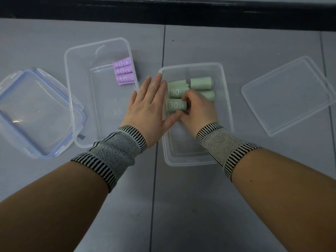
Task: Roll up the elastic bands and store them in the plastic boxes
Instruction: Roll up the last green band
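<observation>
Several rolled green bands marked "30 LB" (175, 91) lie in the right clear plastic box (226, 99). My right hand (197, 110) reaches into this box and its curled fingers grip the nearest green roll (175, 105). My left hand (150, 104) lies flat with straight fingers against the box's left wall, thumb reaching inside beside the roll. Three rolled purple bands marked "10 LB" (124, 70) lie side by side at the far right of the left clear box (71, 88).
A blue-rimmed clip lid (36, 113) lies at the left, partly under the left box. A plain clear lid (289, 95) lies at the right. The grey table has seams, and a dark edge runs along the far side.
</observation>
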The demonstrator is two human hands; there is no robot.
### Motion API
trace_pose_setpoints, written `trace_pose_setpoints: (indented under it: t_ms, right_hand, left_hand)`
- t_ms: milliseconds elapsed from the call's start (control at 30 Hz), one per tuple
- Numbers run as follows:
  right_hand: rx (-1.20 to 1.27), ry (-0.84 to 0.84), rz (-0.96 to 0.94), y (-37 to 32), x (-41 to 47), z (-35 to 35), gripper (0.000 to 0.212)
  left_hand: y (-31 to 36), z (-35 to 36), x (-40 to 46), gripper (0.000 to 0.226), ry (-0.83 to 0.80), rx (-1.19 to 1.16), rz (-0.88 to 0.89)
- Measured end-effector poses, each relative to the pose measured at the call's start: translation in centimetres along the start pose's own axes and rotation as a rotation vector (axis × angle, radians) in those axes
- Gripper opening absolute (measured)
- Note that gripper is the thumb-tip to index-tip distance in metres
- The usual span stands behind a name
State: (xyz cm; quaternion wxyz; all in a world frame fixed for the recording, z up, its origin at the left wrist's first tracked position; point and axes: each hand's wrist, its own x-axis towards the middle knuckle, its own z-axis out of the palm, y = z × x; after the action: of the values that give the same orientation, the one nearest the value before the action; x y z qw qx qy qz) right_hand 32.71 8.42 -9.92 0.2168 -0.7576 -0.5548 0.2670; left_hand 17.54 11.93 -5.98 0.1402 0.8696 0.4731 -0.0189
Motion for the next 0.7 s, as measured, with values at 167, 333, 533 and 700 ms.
trace_pose_setpoints:
  t_ms: [167, 333, 533, 700]
  right_hand:
    - [-0.037, 0.046, 0.013, 0.2, 0.7, 0.1, 0.029]
    - [-0.044, 0.034, 0.018, 0.1, 0.4, 0.0, 0.03]
    - [-0.054, 0.023, 0.023, -0.6, 0.6, 0.0, 0.028]
    - [-0.049, 0.031, 0.054, -1.3, 0.4, 0.3, 0.028]
  left_hand:
    - [-0.1, 0.0, 0.0, 0.093, -0.011, 0.007, 0.005]
    - [-0.1, 0.1, 0.0, 0.089, -0.006, -0.003, 0.007]
    - [0.0, 0.1, 0.0, 0.088, 0.004, -0.002, 0.004]
    - [0.0, 0.2, 0.0, 0.087, 0.022, 0.004, 0.012]
